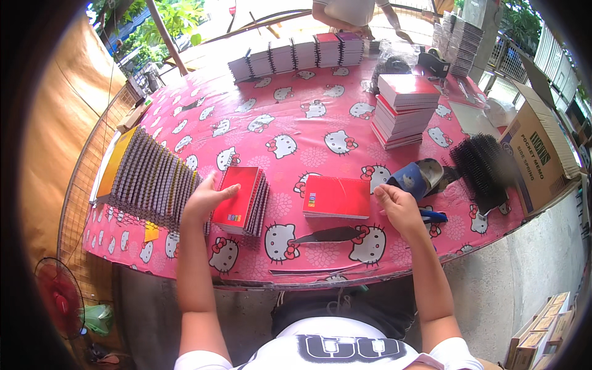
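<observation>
My left hand has its fingers stretched and the thumb apart, at the left edge of a small stack of red-covered spiral notebooks. To the right lies a low stack of red-covered pads with no coil visible. My right hand is beside that stack's right side, its fingers curled and thumb pressed toward the index finger; whatever is in the pinch, if anything, cannot be made out. Below the pads lies a dark, flat, pointed piece. A blue-handled tool rests just past my right hand.
A long row of spiral notebooks stands at left. Further away are a tall stack of red-covered pads and upright notebook stacks. Black coils, a blue fabric item and a cardboard box are right. Another person stands across.
</observation>
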Tool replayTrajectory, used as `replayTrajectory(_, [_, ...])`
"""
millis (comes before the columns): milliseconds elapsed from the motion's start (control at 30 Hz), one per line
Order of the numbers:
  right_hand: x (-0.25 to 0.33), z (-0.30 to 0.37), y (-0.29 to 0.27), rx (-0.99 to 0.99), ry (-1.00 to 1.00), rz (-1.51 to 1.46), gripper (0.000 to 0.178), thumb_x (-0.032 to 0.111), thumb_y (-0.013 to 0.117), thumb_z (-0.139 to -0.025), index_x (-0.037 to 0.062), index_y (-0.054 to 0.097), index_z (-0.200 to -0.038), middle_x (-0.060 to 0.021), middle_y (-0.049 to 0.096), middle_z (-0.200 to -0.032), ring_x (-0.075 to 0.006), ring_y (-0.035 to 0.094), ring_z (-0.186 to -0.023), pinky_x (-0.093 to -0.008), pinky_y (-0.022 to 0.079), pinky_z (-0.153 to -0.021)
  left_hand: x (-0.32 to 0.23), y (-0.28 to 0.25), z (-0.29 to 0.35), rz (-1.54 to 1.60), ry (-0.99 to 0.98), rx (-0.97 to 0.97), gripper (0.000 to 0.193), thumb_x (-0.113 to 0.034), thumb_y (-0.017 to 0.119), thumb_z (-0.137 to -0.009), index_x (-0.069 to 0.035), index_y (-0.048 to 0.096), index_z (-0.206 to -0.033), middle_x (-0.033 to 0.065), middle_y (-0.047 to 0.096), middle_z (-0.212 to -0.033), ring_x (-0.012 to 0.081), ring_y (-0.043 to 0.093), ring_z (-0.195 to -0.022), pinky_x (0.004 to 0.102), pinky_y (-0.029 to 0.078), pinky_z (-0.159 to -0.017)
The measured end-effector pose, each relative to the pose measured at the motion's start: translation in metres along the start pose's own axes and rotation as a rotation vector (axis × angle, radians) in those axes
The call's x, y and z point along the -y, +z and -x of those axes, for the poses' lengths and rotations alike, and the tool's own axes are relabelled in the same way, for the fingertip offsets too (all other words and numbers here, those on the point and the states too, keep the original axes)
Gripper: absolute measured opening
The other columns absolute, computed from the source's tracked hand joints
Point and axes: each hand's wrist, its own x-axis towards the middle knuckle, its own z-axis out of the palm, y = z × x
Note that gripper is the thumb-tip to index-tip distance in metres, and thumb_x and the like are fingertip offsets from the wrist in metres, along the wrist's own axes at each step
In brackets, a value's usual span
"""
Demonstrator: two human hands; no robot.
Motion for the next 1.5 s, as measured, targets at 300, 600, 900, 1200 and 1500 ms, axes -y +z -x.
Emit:
replayTrajectory(300, [0.023, -0.007, 0.024, 0.019, 0.054, 0.186, 0.077, 0.062, 0.06, -0.084, -0.0097, 0.058, -0.113, -0.0255, 0.065, -0.099, -0.0334, 0.065, -0.094, -0.0406, 0.049, -0.081, -0.073, 0.142, 0.033, 0.409, -0.143, 0.212, 0.077, -0.035, 0.062, -0.092, 0.004, 0.022, -0.145, 0.0229, 0.033, -0.146, 0.0278, 0.029, -0.138, 0.0383, 0.027, -0.111])
replayTrajectory(600, [0.025, 0.007, 0.035, -0.051, -0.026, 0.172, 0.044, 0.032, 0.07, -0.083, -0.0058, 0.063, -0.105, -0.0242, 0.068, -0.092, -0.0353, 0.067, -0.089, -0.0409, 0.05, -0.079, -0.023, 0.171, 0.016, 0.738, -0.031, 0.351, 0.063, -0.028, 0.067, -0.09, 0.004, 0.035, -0.135, 0.0122, 0.055, -0.122, 0.0169, 0.052, -0.113, 0.031, 0.04, -0.098])
replayTrajectory(900, [0.034, 0.013, 0.018, -0.215, -0.026, 0.436, 0.054, 0.025, 0.073, -0.08, -0.008, 0.054, -0.117, -0.0284, 0.063, -0.107, -0.0408, 0.061, -0.101, -0.0434, 0.048, -0.087, -0.017, 0.174, 0.028, 0.272, 0.316, -0.201, 0.073, -0.025, 0.07, -0.085, 0.005, 0.03, -0.139, 0.0201, 0.038, -0.137, 0.027, 0.042, -0.124, 0.0391, 0.034, -0.105])
replayTrajectory(1200, [0.047, 0.014, 0.027, -0.254, -0.25, 0.299, 0.029, 0.01, 0.074, -0.08, 0.0009, 0.054, -0.099, -0.0148, 0.06, -0.094, -0.0257, 0.061, -0.087, -0.0363, 0.048, -0.078, -0.036, 0.174, 0.042, 0.602, 0.481, -0.283, 0.067, 0.002, 0.061, -0.085, -0.004, 0.029, -0.143, 0.0196, 0.037, -0.14, 0.031, 0.039, -0.128, 0.0397, 0.03, -0.108])
replayTrajectory(1500, [0.019, 0.013, 0.05, 0.036, -0.453, -0.158, 0.032, -0.013, 0.059, -0.082, 0.0063, 0.04, -0.099, -0.0073, 0.054, -0.095, -0.0164, 0.056, -0.086, -0.0291, 0.047, -0.076, -0.061, 0.182, 0.061, -0.137, 0.62, -0.367, 0.057, -0.002, 0.061, -0.085, -0.015, 0.043, -0.138, 0.0231, 0.03, -0.146, 0.0359, 0.041, -0.127, 0.0453, 0.031, -0.105])
